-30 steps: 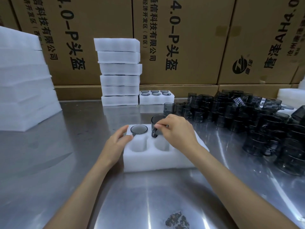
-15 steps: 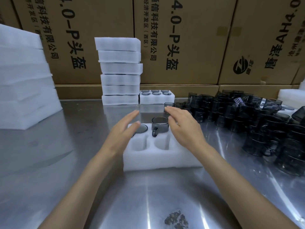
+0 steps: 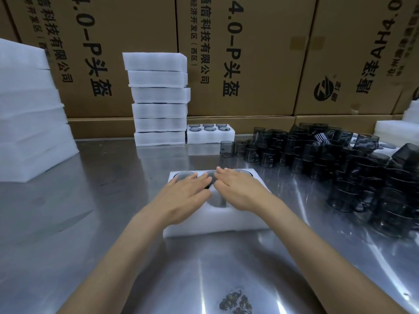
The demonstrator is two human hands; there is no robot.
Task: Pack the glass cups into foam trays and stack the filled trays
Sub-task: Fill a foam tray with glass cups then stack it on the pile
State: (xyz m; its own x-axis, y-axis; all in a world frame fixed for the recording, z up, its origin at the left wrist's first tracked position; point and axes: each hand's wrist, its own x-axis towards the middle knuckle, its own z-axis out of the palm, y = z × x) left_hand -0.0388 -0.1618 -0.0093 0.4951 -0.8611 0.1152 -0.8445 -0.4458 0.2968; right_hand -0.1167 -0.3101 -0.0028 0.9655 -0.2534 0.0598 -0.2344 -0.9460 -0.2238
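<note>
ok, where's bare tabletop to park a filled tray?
Free: steel between the left foam stack and the working tray; also the near edge below that tray. A strip lies open before the tray stack. Crowded: loose cups fill the right side.

Steel table (image 3: 68, 223): brushed, reflective, streaked with glare; dark stain (image 3: 235, 303) at its near edge. Behind the table: wall of large brown cardboard boxes (image 3: 244, 55) with black printed Chinese lettering, stacked on flatter boxes.
</note>
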